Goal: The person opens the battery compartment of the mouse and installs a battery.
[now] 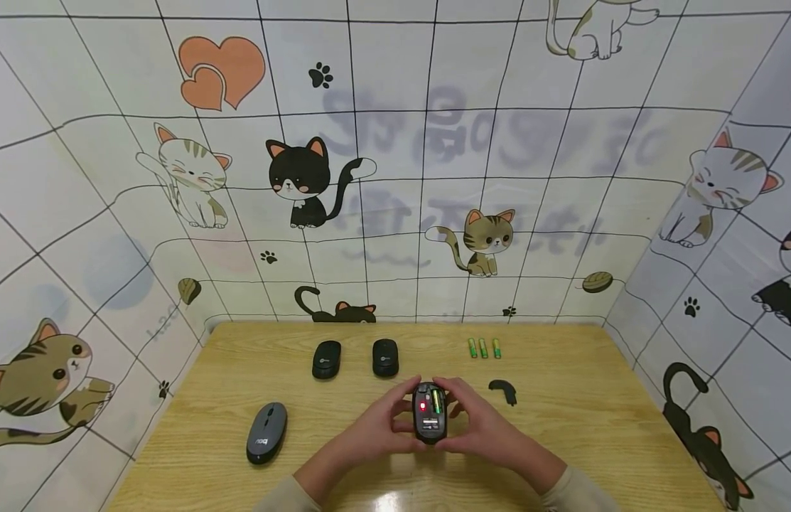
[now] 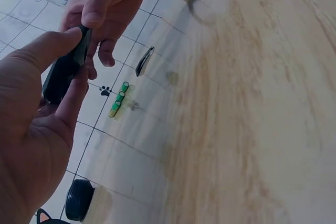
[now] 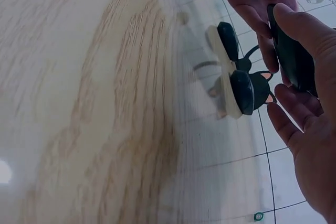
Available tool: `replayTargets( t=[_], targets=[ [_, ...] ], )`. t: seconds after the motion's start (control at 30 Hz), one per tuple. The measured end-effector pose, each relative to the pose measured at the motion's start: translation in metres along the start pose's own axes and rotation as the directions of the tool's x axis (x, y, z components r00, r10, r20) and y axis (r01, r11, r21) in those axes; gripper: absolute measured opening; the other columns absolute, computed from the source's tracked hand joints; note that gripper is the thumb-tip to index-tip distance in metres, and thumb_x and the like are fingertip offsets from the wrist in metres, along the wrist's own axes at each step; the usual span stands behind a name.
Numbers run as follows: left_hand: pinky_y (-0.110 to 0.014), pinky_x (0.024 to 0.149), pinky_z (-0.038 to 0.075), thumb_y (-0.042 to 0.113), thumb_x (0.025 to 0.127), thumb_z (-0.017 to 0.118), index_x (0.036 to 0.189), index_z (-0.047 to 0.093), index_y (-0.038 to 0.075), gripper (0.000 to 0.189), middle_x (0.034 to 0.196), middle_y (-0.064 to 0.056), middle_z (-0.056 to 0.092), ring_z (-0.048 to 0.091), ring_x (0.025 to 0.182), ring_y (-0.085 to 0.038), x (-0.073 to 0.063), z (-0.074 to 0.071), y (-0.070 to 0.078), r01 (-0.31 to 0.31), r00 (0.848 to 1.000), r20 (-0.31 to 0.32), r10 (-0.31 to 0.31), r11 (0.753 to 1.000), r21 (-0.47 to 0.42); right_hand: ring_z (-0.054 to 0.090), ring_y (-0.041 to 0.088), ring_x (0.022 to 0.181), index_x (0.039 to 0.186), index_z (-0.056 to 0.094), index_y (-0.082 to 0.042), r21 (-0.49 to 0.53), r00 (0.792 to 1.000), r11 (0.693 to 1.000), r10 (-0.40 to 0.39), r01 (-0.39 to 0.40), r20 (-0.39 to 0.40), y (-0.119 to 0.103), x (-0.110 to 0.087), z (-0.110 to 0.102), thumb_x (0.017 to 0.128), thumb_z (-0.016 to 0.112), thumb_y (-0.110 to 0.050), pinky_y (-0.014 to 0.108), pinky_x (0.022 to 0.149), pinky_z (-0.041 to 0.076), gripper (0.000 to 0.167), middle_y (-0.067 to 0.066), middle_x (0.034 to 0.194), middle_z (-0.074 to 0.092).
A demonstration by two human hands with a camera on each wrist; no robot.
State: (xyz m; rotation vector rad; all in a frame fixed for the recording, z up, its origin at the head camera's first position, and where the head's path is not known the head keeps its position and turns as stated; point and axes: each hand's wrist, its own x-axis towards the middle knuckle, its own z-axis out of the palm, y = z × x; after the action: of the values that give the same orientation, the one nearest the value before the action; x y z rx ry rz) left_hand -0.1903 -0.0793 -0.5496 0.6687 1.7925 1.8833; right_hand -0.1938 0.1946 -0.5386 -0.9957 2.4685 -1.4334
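Note:
Between both hands a computer mouse (image 1: 430, 431) is held underside up, its red sensor light glowing. A green battery (image 1: 437, 402) sits in its open compartment. My left hand (image 1: 384, 425) grips the mouse's left side, thumb along the near edge and fingertips at the far end. The right hand (image 1: 473, 419) grips the opposite side in much the same way. In the left wrist view the dark mouse (image 2: 65, 72) shows edge-on between thumb and fingers. To the right of the hands lies a curved black battery cover (image 1: 505, 390) on the table.
Three green batteries (image 1: 483, 348) stand in a row at the back right. Two black mice (image 1: 326, 360) (image 1: 385, 358) lie toward the back, left of centre. A grey mouse (image 1: 267, 432) rests at the left. Behind the wooden table (image 1: 593, 427) rises a cat-patterned sheet (image 1: 395, 156).

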Motion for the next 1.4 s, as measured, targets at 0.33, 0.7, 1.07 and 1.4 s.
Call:
replayTargets(
  t=[0.33, 0.7, 1.07, 1.4],
  targets=[
    [-0.028, 0.1, 0.061, 0.007, 0.088, 0.095, 0.171, 0.037, 0.005, 0.101, 0.16, -0.007, 0.055, 0.068, 0.125, -0.014, 0.016, 0.0, -0.009, -0.059, 0.997, -0.032, 0.077, 0.924, 0.379, 0.063, 0.02, 0.12, 0.166, 0.045, -0.011, -0.025, 0.997, 0.997, 0.075, -0.075, 0.008, 0.011, -0.004, -0.01, 0.085, 0.099, -0.038, 0.041, 0.102, 0.059, 0.101, -0.001, 0.15, 0.06],
    [-0.025, 0.106, 0.056, 0.033, 0.084, 0.101, 0.165, 0.049, 0.016, 0.098, 0.146, 0.006, 0.053, 0.057, 0.132, -0.011, 0.05, 0.002, -0.011, -0.116, 0.985, -0.012, 0.172, 0.714, 0.69, 0.062, 0.021, 0.129, 0.165, 0.046, -0.007, -0.161, 0.999, 0.986, 0.038, -0.039, -0.007, 0.029, -0.005, -0.034, 0.085, 0.099, -0.041, 0.046, 0.102, 0.06, 0.101, 0.002, 0.152, 0.06],
    [-0.034, 0.115, 0.051, 0.046, 0.084, 0.099, 0.165, 0.049, 0.02, 0.099, 0.146, 0.008, 0.054, 0.056, 0.132, -0.009, 0.079, 0.013, -0.023, -0.08, 0.989, -0.011, 0.144, 0.61, 0.789, 0.06, 0.029, 0.135, 0.162, 0.051, -0.006, -0.25, 0.999, 0.967, 0.045, -0.044, -0.003, 0.049, -0.01, -0.052, 0.082, 0.099, -0.042, 0.051, 0.107, 0.058, 0.1, 0.005, 0.151, 0.062],
    [-0.034, 0.118, 0.049, 0.053, 0.084, 0.096, 0.166, 0.049, 0.018, 0.101, 0.151, 0.003, 0.055, 0.054, 0.138, -0.012, 0.103, 0.027, -0.034, -0.029, 0.994, -0.035, 0.105, 0.552, 0.834, 0.056, 0.038, 0.141, 0.162, 0.051, -0.003, -0.254, 0.995, 0.962, 0.099, -0.098, -0.009, 0.064, -0.019, -0.067, 0.081, 0.1, -0.041, 0.061, 0.114, 0.051, 0.102, 0.014, 0.155, 0.059]
  ],
)
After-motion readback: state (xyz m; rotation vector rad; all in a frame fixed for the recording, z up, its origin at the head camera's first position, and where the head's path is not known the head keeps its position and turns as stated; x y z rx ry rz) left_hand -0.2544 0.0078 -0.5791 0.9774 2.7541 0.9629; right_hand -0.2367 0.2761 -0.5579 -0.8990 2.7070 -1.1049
